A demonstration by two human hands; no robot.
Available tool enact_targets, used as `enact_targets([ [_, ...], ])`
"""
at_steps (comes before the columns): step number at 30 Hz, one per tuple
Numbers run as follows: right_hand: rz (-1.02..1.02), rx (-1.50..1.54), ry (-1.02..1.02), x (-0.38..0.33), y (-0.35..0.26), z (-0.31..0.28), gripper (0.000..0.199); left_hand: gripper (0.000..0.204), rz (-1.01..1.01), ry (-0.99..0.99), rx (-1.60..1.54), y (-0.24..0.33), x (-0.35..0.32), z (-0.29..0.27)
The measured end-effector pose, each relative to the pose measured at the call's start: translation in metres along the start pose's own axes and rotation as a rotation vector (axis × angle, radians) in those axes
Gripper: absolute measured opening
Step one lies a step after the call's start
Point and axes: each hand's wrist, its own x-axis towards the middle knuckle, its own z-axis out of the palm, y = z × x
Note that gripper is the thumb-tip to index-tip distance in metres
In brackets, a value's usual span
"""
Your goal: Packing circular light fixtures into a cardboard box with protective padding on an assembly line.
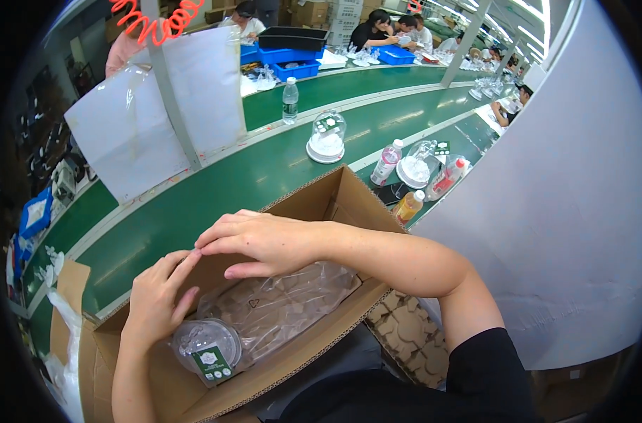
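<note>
Clear dome (206, 344) with green label in cardboard box (349, 197), both hands' fingers (187, 271) loosely open

Open brown carton (349, 201), green-labelled dome (209, 345) inside

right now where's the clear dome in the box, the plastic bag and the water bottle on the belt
clear dome (206, 343), head view, on its rounded top
plastic bag (285, 304), head view, mid sheet
water bottle (290, 102), head view, on its body

**Brown box, green belt**

At lower centre, a brown corrugated cardboard box (314, 204) holds a clear, glossy plastic bag (285, 307) and a transparent dome (206, 344) with a green-and-white tag (213, 364). Upper centre: dark green conveyor belt (215, 190), bright blue plastic trays (292, 63). Upper left: orange coiled cord (155, 21).
</note>
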Motion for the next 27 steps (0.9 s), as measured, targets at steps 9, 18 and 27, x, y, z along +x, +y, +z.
enact_targets([
  [9,-0.006,0.029,-0.009,0.0015,0.0028,0.0012,0.045,0.063,0.025,0.02,0.033,-0.0002,0.0023,-0.0007],
  [18,-0.035,-0.009,0.045,-0.0015,0.0065,0.0036,0.042,0.065,0.014,-0.001,0.0,0.0016,0.005,0.0002],
  [27,0.01,0.01,-0.032,0.0001,-0.0017,-0.0027,0.046,0.064,0.008,0.014,0.052,0.0019,0.0013,-0.0029],
])
